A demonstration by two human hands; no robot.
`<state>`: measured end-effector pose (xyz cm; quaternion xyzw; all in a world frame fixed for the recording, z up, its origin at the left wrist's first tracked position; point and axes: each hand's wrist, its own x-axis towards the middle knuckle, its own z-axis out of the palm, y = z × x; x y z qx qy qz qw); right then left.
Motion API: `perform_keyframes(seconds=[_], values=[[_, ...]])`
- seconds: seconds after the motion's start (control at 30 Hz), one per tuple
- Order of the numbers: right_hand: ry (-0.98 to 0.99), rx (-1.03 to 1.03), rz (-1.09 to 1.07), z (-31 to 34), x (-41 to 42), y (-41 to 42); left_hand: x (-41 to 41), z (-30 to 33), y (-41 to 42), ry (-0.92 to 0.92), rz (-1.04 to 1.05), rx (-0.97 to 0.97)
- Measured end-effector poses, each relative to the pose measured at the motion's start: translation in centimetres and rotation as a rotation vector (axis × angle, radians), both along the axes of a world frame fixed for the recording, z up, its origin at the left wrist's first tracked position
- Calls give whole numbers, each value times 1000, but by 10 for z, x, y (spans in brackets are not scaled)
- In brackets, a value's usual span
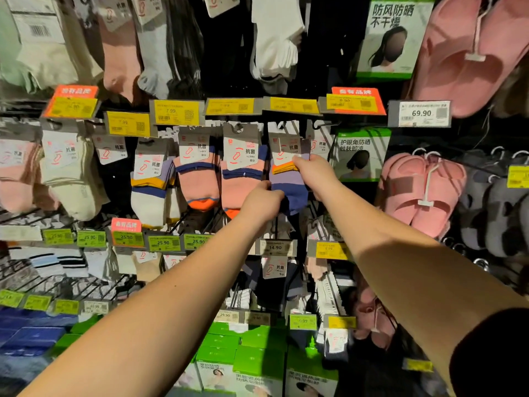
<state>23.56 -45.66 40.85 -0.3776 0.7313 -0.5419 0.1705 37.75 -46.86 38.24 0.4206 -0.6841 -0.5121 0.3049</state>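
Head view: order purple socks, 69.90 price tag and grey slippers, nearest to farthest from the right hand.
1. purple socks, gripped by the right hand.
2. 69.90 price tag, up to its right.
3. grey slippers, far right edge.

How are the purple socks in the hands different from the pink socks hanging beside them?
The purple socks have a dark blue toe; the pink socks have an orange toe. The purple socks have an orange band, the pink socks a dark blue one. The right hand and left hand grip the purple socks; the pink socks just hang. Both carry white card labels.
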Motion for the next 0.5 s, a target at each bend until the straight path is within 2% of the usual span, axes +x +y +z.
perform_keyframes(seconds=[0.33, 0.5], values=[[188, 210, -82, -8, 4, -7, 5, -9, 9, -53, -52, 31], [155, 192, -75, -35, 11, 17, 32, -22, 16, -98, -82, -28]])
